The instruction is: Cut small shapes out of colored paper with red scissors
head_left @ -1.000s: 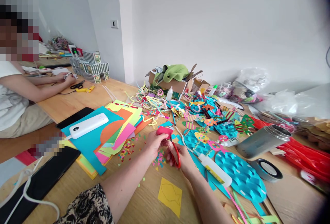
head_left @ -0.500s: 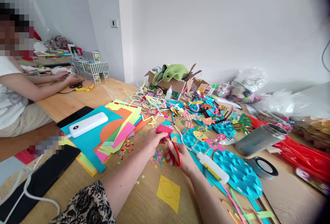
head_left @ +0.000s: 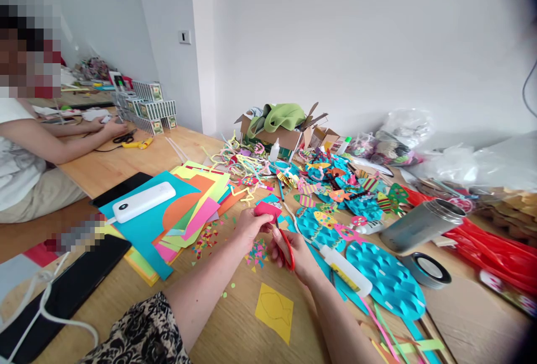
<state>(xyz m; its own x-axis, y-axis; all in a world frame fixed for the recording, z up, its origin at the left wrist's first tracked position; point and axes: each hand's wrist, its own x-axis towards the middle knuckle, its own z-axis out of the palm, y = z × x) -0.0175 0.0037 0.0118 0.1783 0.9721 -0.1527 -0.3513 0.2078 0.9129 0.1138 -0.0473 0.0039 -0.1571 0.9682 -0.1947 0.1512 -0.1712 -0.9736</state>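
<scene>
My left hand (head_left: 250,226) is closed on a small piece of red paper (head_left: 267,211) above the middle of the table. In my right hand (head_left: 301,258) is a pair of red-handled scissors (head_left: 287,247), its blades up against the paper's lower edge. Tiny cut paper bits (head_left: 257,253) are scattered under and between the hands. Closer to me lies a yellow paper square (head_left: 274,313) with a fish outline drawn on it. A white glue bottle (head_left: 346,272) lies on its side, right of my right hand.
Coloured paper sheets (head_left: 195,196) and a white power bank (head_left: 145,202) lie on the left. Blue scaled paper shapes (head_left: 384,280), paper fish (head_left: 325,220) and a steel flask (head_left: 422,225) occupy the right. A cardboard box (head_left: 272,139) stands behind. Far left, another person (head_left: 37,146) sits.
My hands, the red paper and the scissors stay in nearly the same place. The other person's hands have shifted slightly.
</scene>
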